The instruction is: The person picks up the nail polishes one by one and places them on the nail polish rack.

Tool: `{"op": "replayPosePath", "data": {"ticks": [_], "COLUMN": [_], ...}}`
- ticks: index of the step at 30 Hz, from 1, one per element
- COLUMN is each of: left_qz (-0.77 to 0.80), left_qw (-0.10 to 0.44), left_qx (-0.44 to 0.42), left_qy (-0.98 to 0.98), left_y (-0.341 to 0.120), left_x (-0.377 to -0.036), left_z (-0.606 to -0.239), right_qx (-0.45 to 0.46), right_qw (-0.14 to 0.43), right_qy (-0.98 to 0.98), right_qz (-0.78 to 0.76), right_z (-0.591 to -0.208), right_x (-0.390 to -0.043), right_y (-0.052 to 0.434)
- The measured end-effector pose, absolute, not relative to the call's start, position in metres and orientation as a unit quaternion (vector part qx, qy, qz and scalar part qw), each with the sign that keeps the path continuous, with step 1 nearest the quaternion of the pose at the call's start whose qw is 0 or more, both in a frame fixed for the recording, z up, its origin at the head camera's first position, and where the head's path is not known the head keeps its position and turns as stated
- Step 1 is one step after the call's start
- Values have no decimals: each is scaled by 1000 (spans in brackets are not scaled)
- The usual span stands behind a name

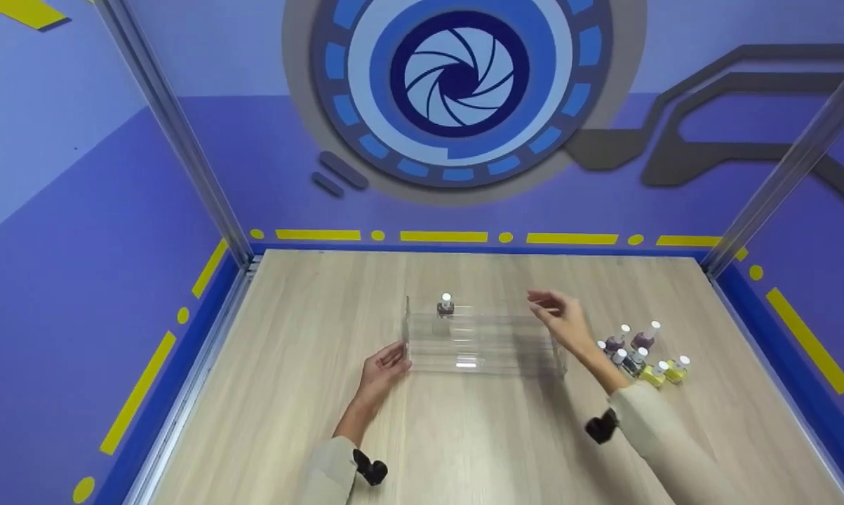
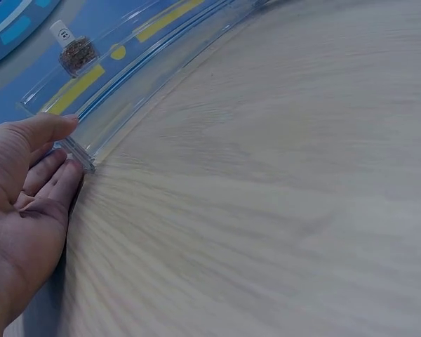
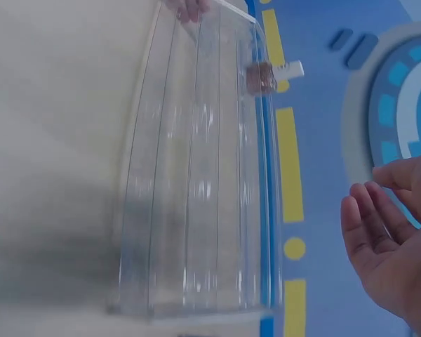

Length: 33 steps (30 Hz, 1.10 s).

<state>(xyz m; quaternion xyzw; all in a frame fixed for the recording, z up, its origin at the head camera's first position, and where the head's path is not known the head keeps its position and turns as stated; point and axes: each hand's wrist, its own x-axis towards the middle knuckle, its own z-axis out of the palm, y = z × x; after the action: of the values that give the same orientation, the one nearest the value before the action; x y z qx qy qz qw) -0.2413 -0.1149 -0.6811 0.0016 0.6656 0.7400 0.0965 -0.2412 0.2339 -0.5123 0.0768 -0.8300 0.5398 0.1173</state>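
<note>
A clear tiered display rack (image 1: 492,344) stands on the table, its steps showing as thin see-through edges. On its top tier, towards the left, sits one dark glittery nail polish bottle (image 2: 79,56) with a white cap. My left hand (image 1: 382,373) holds the rack's left end, thumb (image 2: 52,128) on one side of the end panel and fingers on the other. Above the rack's right end hovers my right hand (image 1: 563,321), apart from it and holding nothing. In the right wrist view its fingers (image 3: 372,217) are loosely bent.
To the right of the rack, near my right forearm, several nail polish bottles stand grouped: purple ones (image 1: 644,338), a dark one (image 1: 634,362) and yellow ones (image 1: 676,370). Blue printed panels (image 1: 443,210) wall the wooden table (image 1: 309,315) at the back and sides.
</note>
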Motion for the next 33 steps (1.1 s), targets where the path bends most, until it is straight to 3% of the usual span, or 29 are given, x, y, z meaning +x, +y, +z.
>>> {"op": "replayPosePath", "data": {"ticks": [8, 15, 24, 33], "left_qz": [740, 742, 728, 724], "left_qw": [90, 92, 102, 104], "left_qx": [-22, -33, -32, -51], "left_qy": [666, 663, 678, 680], "left_y": [-117, -112, -110, -108], "left_x": [-236, -237, -233, -237], "left_z": [-682, -676, -672, -666], "right_qx": [43, -10, -56, -121], "right_qw": [123, 134, 136, 133], "right_qy": [-833, -856, -846, -855], "right_qz": [538, 500, 513, 487], "right_z": [-535, -532, -524, -546], "right_x": [-219, -202, -182, -174], "right_y": [308, 364, 410, 451]}}
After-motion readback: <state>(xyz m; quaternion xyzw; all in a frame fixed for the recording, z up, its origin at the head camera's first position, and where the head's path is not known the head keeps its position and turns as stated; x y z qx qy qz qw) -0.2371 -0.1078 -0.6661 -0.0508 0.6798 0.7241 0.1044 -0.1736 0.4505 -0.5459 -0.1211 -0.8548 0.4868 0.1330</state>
